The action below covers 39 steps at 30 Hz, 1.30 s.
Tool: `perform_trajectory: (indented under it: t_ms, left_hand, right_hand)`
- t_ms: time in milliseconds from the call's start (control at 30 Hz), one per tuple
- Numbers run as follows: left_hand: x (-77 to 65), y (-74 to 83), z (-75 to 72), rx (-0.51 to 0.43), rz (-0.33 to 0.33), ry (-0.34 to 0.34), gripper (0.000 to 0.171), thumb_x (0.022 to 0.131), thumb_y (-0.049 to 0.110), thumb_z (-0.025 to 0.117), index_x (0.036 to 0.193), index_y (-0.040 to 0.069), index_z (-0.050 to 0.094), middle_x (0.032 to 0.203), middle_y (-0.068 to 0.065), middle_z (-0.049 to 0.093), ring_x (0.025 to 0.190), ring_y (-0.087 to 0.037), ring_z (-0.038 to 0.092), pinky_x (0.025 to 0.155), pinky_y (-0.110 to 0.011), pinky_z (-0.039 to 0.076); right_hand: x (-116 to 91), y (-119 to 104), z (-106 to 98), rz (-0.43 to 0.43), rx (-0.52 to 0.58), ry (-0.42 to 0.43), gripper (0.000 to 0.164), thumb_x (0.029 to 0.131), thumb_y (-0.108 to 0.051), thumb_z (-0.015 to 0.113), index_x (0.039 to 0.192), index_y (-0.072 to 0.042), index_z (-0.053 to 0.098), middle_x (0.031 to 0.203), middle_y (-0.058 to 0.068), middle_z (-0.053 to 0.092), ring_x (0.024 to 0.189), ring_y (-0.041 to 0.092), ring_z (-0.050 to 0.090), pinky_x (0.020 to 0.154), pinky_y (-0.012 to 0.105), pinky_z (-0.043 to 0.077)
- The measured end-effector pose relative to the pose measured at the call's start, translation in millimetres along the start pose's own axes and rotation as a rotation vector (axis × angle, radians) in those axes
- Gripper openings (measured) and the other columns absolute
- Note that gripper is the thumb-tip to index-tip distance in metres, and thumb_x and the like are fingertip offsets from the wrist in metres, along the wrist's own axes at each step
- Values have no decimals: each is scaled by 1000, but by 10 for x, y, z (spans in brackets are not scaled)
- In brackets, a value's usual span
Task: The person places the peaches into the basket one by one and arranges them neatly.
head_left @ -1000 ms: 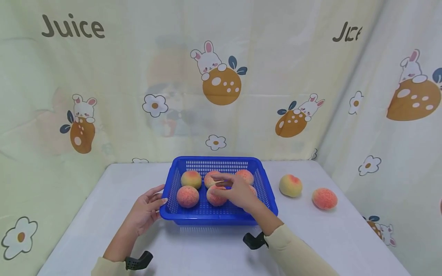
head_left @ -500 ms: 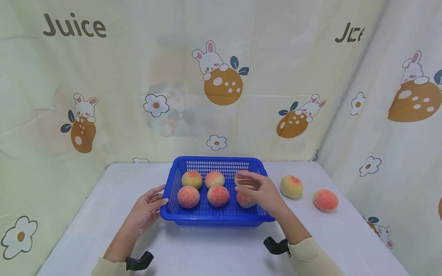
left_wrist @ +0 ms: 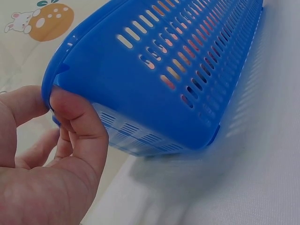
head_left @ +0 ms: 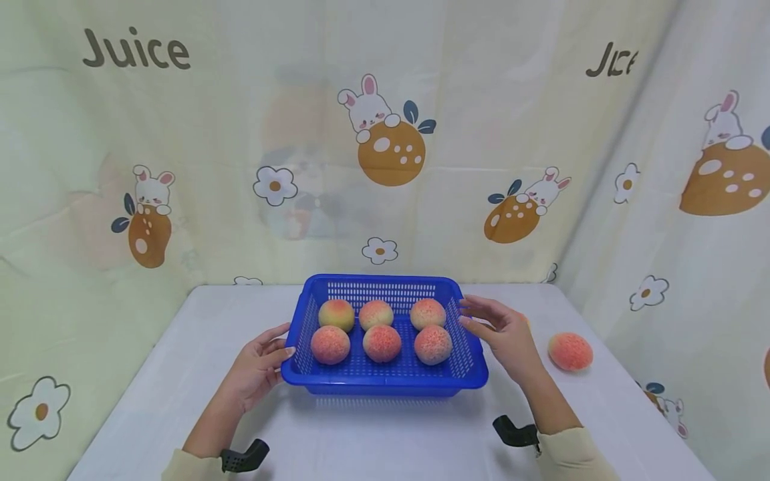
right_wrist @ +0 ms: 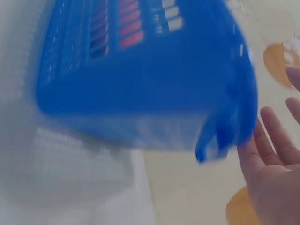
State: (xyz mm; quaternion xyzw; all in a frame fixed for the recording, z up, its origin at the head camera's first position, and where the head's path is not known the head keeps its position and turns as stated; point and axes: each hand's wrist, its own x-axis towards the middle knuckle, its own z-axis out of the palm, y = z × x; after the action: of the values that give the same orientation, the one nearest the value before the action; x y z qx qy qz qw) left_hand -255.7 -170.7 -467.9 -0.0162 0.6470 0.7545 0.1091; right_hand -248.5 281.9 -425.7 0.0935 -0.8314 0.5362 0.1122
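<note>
A blue plastic basket (head_left: 385, 389) with slotted walls holds several peaches, such as a pink one (head_left: 381, 343) at the front middle and a yellowish one (head_left: 336, 314) at back left. My left hand (head_left: 259, 371) grips the basket's left rim; the left wrist view shows the rim (left_wrist: 52, 70) pinched between thumb and fingers. Beside the right rim is my right hand (head_left: 506, 337), its fingers extended and holding nothing. In the right wrist view the fingers (right_wrist: 276, 136) lie close to the blurred basket (right_wrist: 154, 89); whether they touch it I cannot tell.
On the white table (head_left: 240, 304), right of the basket, lies a pink peach (head_left: 570, 351). Another peach (head_left: 527, 322) is mostly hidden behind my right hand. A printed curtain (head_left: 301, 133) encloses the table at the back and sides.
My right hand has moved right, from over the peaches in the basket to outside its right rim, now covering most of the yellowish table peach. My left hand stays at the left rim.
</note>
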Motion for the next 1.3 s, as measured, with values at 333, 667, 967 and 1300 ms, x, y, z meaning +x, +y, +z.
perform_trajectory:
  t_ms: [333,667,967,1300]
  left_hand:
    - [8,-1,-2,2,-2,6,64,100,11,66,157,14,38,125,-10,63,102,-19,72,86,-33,63]
    - [20,-22,-13,-2,4,-1,64,100,11,67,157,14,39,120,-7,64,100,-18,71,85,-32,63]
    - [19,-27,-8,4,2,9,64,99,11,67,156,15,39,115,-5,63,97,-17,71,85,-31,63]
    - [9,-10,5,5,-1,18,63,99,10,67,156,14,40,116,-6,63,98,-17,71,85,-32,63]
  right_hand:
    - [4,319,-242,97,14,242,54,95,-41,72,140,-15,62,136,9,68,109,-8,64,90,6,50]
    - [50,576,-379,187,56,410,52,92,-36,77,137,-12,65,129,-3,72,106,-8,63,85,4,51]
    - [96,722,-419,279,22,478,53,91,-40,77,137,-16,65,141,7,65,127,16,61,96,10,51]
    - [187,900,-410,272,-63,499,60,90,-35,80,141,-10,62,152,10,56,148,27,43,122,45,37]
